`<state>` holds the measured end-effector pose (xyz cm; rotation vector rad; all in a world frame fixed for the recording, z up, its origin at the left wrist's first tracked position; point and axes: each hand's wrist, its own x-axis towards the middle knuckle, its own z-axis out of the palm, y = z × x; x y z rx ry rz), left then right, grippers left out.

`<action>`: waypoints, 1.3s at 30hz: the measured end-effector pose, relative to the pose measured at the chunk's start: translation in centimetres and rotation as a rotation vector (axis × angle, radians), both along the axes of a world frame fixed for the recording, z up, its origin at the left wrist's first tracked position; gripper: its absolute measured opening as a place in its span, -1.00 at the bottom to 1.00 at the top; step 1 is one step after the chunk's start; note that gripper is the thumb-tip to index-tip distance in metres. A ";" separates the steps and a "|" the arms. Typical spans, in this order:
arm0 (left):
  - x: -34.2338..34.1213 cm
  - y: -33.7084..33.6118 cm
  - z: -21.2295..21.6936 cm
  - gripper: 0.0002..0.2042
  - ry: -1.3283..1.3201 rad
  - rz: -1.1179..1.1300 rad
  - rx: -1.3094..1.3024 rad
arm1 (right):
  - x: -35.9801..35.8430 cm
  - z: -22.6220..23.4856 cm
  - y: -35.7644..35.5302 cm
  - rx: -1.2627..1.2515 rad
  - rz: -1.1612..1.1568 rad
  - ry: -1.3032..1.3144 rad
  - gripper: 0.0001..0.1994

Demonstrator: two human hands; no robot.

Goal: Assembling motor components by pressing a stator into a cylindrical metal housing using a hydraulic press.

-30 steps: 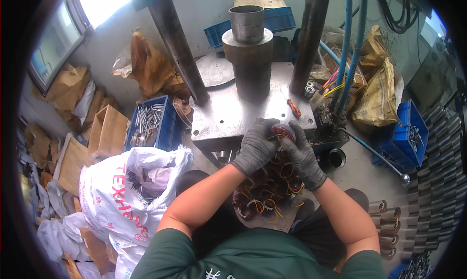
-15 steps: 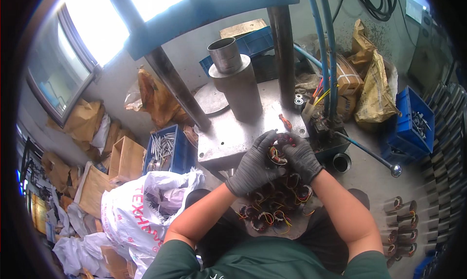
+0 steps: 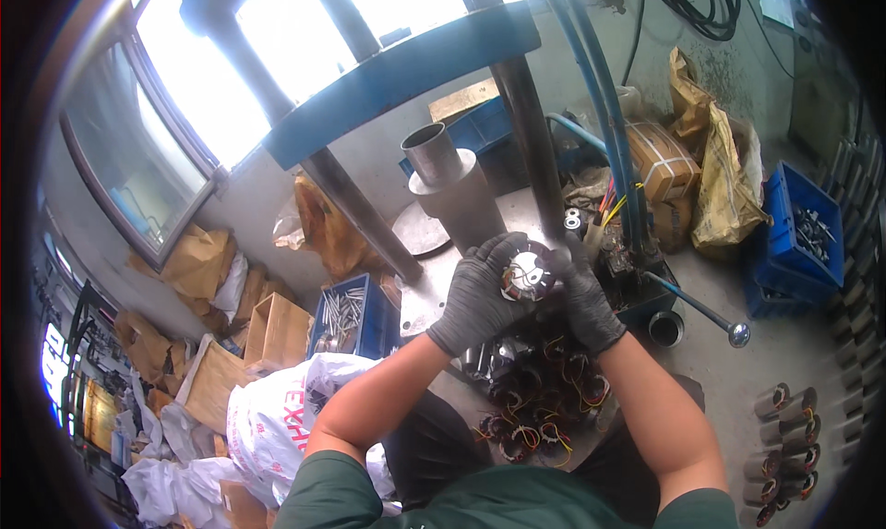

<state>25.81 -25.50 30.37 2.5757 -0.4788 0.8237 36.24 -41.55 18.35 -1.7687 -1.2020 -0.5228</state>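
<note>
Both gloved hands were raised together in front of the press, clamped on one small motor stator (image 3: pixel 528 272) with copper windings and a pale round face. The left hand (image 3: pixel 477 294) wrapped its fingers around the stator's left side, while the right hand (image 3: pixel 581 298) gripped its right side, thumb near the rim. Below the hands, nearer the person, a heap of similar wound stators (image 3: pixel 535 400) with coloured wires lay in a tray. Beyond the hands stood the grey metal cylinder (image 3: pixel 452 192) on the press plate (image 3: pixel 420 298), between two dark columns. To the left sat a blue crate of metal parts (image 3: pixel 346 312) and a white printed sack (image 3: pixel 277 414); far right, another blue crate (image 3: pixel 798 238)
</note>
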 end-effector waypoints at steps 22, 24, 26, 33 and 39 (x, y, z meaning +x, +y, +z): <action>13.6 14.8 14.9 -0.46 0.054 0.342 -0.693 | -3.3 3.2 -1.8 -0.180 0.440 0.707 -0.79; 15.8 19.6 14.1 -0.39 0.108 0.440 -0.623 | -3.1 2.1 -0.8 -0.196 0.483 0.668 -0.79; 16.2 19.4 13.8 -0.47 0.130 0.340 -0.660 | -2.7 0.6 -0.3 -0.212 0.504 0.647 -0.79; 14.7 18.2 14.5 -0.52 0.203 0.289 -0.587 | -3.1 1.2 -0.7 -0.330 0.496 0.569 -0.74; 12.8 16.1 14.3 -0.37 0.229 0.389 -0.598 | -3.5 2.2 -0.6 -0.375 0.527 0.359 -0.78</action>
